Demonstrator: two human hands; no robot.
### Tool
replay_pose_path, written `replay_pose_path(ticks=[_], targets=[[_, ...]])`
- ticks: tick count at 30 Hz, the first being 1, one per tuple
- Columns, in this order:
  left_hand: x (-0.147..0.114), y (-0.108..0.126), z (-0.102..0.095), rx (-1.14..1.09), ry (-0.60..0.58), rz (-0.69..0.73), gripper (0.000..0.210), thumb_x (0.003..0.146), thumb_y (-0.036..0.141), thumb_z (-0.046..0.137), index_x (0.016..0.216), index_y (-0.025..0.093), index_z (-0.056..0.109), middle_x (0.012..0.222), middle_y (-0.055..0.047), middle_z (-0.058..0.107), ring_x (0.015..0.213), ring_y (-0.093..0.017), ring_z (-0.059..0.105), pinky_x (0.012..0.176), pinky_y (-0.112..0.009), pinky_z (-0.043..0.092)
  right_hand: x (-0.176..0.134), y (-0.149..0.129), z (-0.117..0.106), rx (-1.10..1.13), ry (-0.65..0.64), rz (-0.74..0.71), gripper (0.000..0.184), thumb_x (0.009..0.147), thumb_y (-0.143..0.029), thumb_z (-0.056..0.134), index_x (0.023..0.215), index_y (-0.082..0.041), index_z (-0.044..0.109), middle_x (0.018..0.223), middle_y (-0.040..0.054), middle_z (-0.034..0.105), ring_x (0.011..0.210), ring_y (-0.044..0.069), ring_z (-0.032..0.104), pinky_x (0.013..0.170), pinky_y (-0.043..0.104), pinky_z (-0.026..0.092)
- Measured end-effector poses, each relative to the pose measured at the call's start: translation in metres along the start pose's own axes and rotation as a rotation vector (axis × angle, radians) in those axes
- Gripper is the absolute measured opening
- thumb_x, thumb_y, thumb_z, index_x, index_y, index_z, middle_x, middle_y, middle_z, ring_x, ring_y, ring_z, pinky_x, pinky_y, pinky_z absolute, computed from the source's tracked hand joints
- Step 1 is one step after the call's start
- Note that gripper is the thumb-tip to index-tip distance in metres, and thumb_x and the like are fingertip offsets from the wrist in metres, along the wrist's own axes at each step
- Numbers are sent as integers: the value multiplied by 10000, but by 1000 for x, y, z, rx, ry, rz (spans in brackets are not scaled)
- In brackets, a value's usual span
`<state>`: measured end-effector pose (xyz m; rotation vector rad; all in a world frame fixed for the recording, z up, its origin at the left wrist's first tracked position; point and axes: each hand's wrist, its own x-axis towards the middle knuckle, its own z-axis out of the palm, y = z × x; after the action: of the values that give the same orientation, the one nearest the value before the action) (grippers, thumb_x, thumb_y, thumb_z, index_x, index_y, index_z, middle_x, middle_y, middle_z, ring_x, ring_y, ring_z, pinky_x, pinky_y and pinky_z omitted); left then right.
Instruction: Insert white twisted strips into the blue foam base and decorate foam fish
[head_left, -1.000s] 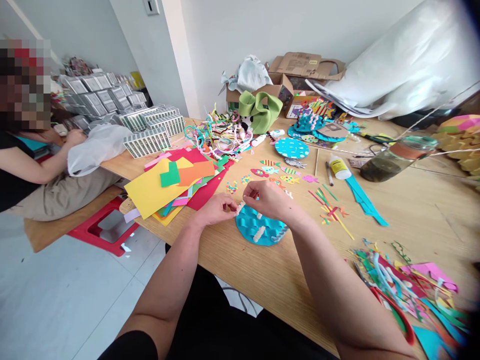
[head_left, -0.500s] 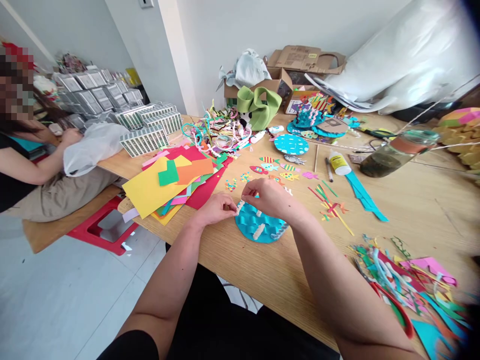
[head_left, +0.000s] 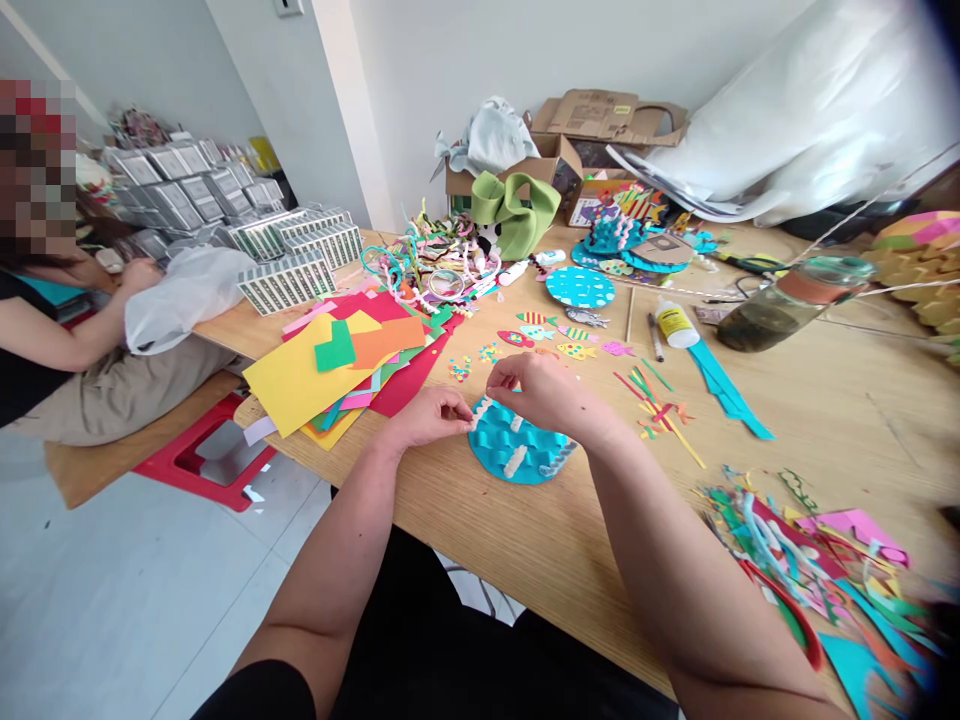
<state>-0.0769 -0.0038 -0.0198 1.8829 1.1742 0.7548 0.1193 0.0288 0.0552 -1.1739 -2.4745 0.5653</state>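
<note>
My left hand point(head_left: 429, 414) is closed, pinching the lower end of a pale, wavy piece of pipe cleaner point(head_left: 481, 409). The thumb and fingertips of my right hand point(head_left: 541, 396) close on its upper end. This piece lies along the left edge of a round turquoise paper disc point(head_left: 491, 462) on the table. Raised turquoise paper waves cover the disc, with a whitish fuzzy strip point(head_left: 515, 462) near its middle and a greyish wavy strip at its right. My right hand hides the disc's far part.
Paper fish point(head_left: 576, 351), dots and coloured strips lie beyond my hands. Coloured paper sheets point(head_left: 300, 375) are stacked at left. A glue bottle point(head_left: 678, 325) and glass jar point(head_left: 795, 300) are at right, above paper scraps and red-handled scissors point(head_left: 802, 625). Another person sits far left.
My right hand has shifted slightly away from my left, and more of the wavy pipe cleaner shows between them. The disc stays on the table.
</note>
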Motion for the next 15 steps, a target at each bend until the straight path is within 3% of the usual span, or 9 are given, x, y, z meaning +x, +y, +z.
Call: replay_pose_path(ticks=[15], targets=[[2,7,5,205,2,-32,45,731,215,668,718,178,689,748,-18,677,775,-148,601,704,-262,470,-1,-8,-3,-158,-88,47,134,786,-206,565,797,-179,696,816,48,702,749,160,613,626,234,385]])
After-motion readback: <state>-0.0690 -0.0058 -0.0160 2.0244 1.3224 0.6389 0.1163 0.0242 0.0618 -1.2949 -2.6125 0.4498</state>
